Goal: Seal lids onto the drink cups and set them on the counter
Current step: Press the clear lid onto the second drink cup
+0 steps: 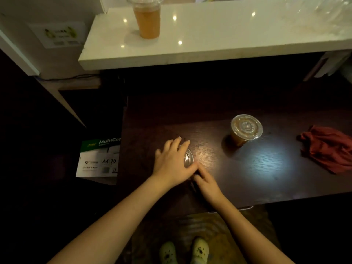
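Head view: the left hand lies flat on a clear lid on the dark table, fingers straight and slightly spread, pressing down. The right hand reaches in just beside it, fingertips hidden under the left thumb, so I can't tell if they grip. A second lidded cup stands well right. A third cup sits on the white counter.

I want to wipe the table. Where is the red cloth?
The red cloth lies crumpled on the dark table, at the far right of the head view. It is to the right of the lidded cup and not touching it.
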Tool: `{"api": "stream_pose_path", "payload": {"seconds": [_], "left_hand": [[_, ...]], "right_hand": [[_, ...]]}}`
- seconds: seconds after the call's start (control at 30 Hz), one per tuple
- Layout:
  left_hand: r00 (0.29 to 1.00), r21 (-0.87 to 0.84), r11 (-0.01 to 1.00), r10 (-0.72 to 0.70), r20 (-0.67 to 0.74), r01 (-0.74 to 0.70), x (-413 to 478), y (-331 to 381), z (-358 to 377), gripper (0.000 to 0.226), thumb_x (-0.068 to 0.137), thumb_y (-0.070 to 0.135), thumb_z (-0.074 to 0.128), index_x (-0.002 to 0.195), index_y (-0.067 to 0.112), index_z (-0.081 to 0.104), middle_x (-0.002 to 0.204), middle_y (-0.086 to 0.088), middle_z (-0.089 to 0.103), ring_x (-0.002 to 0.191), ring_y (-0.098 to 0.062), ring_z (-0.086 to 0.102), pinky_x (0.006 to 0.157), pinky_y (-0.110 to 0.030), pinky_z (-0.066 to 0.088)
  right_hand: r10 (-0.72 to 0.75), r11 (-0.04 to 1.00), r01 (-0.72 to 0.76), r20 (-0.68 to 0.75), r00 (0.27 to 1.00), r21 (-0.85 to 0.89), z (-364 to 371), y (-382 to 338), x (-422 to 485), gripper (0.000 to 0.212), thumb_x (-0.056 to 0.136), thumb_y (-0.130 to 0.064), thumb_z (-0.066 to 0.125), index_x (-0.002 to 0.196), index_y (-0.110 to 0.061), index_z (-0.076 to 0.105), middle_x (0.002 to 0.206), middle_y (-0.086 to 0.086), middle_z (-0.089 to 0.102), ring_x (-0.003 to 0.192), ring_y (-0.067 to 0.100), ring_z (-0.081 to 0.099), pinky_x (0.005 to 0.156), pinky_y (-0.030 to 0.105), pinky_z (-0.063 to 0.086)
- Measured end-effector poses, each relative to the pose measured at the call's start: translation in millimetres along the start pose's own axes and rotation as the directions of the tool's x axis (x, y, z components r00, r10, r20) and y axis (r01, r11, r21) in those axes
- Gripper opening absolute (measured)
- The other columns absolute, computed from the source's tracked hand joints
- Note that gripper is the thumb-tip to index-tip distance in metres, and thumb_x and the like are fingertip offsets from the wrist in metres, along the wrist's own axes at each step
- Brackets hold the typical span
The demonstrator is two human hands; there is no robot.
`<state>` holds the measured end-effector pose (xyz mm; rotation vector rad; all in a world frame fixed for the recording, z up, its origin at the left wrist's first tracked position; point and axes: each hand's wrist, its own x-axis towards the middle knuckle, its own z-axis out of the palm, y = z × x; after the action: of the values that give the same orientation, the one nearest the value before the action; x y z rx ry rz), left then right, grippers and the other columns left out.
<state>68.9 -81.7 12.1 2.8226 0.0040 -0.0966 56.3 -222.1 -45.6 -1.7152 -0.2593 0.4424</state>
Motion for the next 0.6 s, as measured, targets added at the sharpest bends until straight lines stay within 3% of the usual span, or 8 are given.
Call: {"api": "stream_pose_path", "payload": {"seconds": [0.1, 0.2, 0.3, 0.4, 0.5, 0.6], "left_hand": [[0.997, 0.09, 0.996, 0.031, -0.076, -0.024, -1, 0, 6, 0.066, 0.077, 0.058, 0.04, 0.133, 0.022, 0.042, 0.138, 0.001, 0.044, 0.123, -0.02, 0.039, 0.09, -0.043, 0.039], [0.992, 0.113, 0.993, 0.055, -0.115, -0.042, -1, 0, 7, 0.065, 0.075, 0.057, 0.037, 0.127, 0.02, 0.048, 0.126, 0.002, 0.052, 0.112, -0.021, 0.047, 0.08, -0.04, 0.043], [0.989, 0.116, 0.993, 0.052, -0.139, -0.036, 0, 3, 6, 0.064, 0.072, 0.056, 0.036, 0.121, 0.02, 0.052, 0.118, 0.003, 0.055, 0.105, -0.02, 0.049, 0.075, -0.038, 0.044], [0.989, 0.121, 0.992, 0.043, -0.14, -0.026, -1, 3, 7, 0.061, 0.071, 0.055, 0.039, 0.119, 0.021, 0.054, 0.116, 0.003, 0.056, 0.104, -0.02, 0.05, 0.073, -0.037, 0.044], [0.989, 0.128, 0.992, 0.041, -0.145, -0.022, -1, 3, 8, 0.06, 0.07, 0.056, 0.038, 0.117, 0.021, 0.056, 0.116, 0.003, 0.057, 0.103, -0.02, 0.05, 0.073, -0.038, 0.045], [0.991, 0.137, 0.99, 0.034, -0.132, -0.015, 1, 5, 5, 0.06, 0.07, 0.056, 0.039, 0.118, 0.022, 0.055, 0.117, 0.004, 0.056, 0.104, -0.02, 0.049, 0.074, -0.038, 0.045]], "right_hand": [[-0.069, 0.968, 0.092, 0.106, 0.992, -0.235, -4, 6, 8, 0.052, 0.083, -0.014, 0.066, 0.128, -0.028, 0.044, 0.128, -0.004, 0.051, 0.121, 0.01, 0.047, 0.106, 0.039, 0.04], [-0.152, 0.946, 0.189, 0.154, 0.976, -0.264, -5, 1, 25, 0.05, 0.078, -0.028, 0.07, 0.124, -0.027, 0.051, 0.121, -0.007, 0.055, 0.115, 0.008, 0.05, 0.103, 0.042, 0.042], [-0.217, 0.87, 0.288, 0.216, 0.952, -0.4, -5, 6, 41, 0.053, 0.08, -0.031, 0.068, 0.129, -0.021, 0.052, 0.129, -0.004, 0.056, 0.122, 0.005, 0.044, 0.113, 0.048, 0.026], [-0.212, 0.849, 0.308, 0.257, 0.943, -0.429, -7, 14, 46, 0.061, 0.081, -0.036, 0.065, 0.138, -0.023, 0.045, 0.14, -0.004, 0.049, 0.135, 0.004, 0.033, 0.121, 0.04, 0.005], [-0.245, 0.83, 0.335, 0.248, 0.937, -0.445, -7, 18, 48, 0.061, 0.083, -0.037, 0.061, 0.139, -0.024, 0.043, 0.142, -0.004, 0.048, 0.135, 0.0, 0.029, 0.12, 0.034, 0.002], [-0.25, 0.818, 0.338, 0.241, 0.938, -0.465, -6, 15, 48, 0.061, 0.083, -0.034, 0.061, 0.14, -0.022, 0.043, 0.143, -0.004, 0.047, 0.134, -0.002, 0.027, 0.121, 0.038, 0.006]]}}
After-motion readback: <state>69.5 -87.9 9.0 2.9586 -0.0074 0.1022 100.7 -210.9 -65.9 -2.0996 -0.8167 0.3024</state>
